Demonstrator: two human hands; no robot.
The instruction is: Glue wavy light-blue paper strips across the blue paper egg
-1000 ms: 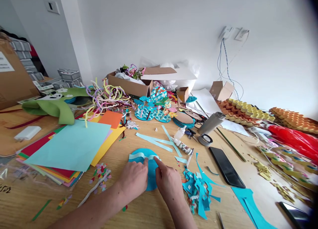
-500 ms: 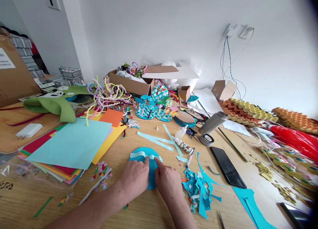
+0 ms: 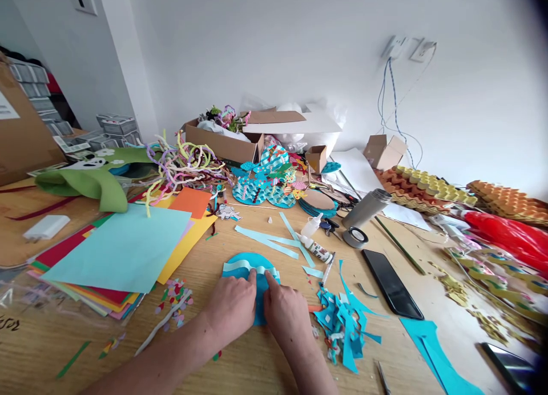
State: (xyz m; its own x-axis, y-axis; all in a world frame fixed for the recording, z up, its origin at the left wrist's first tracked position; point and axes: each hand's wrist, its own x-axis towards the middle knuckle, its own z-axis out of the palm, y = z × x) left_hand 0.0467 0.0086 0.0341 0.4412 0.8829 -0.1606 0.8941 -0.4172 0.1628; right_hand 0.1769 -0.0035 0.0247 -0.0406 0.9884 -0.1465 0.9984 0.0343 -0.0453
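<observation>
A round blue disc [image 3: 246, 259] lies on the wooden table, with a wavy light-blue paper strip [image 3: 238, 265] across its upper part. My left hand [image 3: 233, 303] rests over the disc's left side, its index fingertip pressing the strip near the middle and the other fingers curled. My right hand [image 3: 287, 309] is at the disc's right side, its index fingertip on the strip just right of the left one. Its other fingers are curled too. The hands hide the lower disc. Loose light-blue strips [image 3: 268, 244] lie behind it, beside a glue bottle [image 3: 317, 250].
Coloured paper sheets [image 3: 120, 246] are stacked at the left. Blue scraps [image 3: 345, 321] and a black phone [image 3: 391, 283] lie at the right, a metal flask [image 3: 367, 208] farther back. Pipe cleaners [image 3: 188, 161] and a cardboard box [image 3: 225, 142] stand near the wall.
My right index fingertip has shifted slightly left along the strip, closer to my left one. My left hand stays in place on the strip. The camera view has moved slightly.
</observation>
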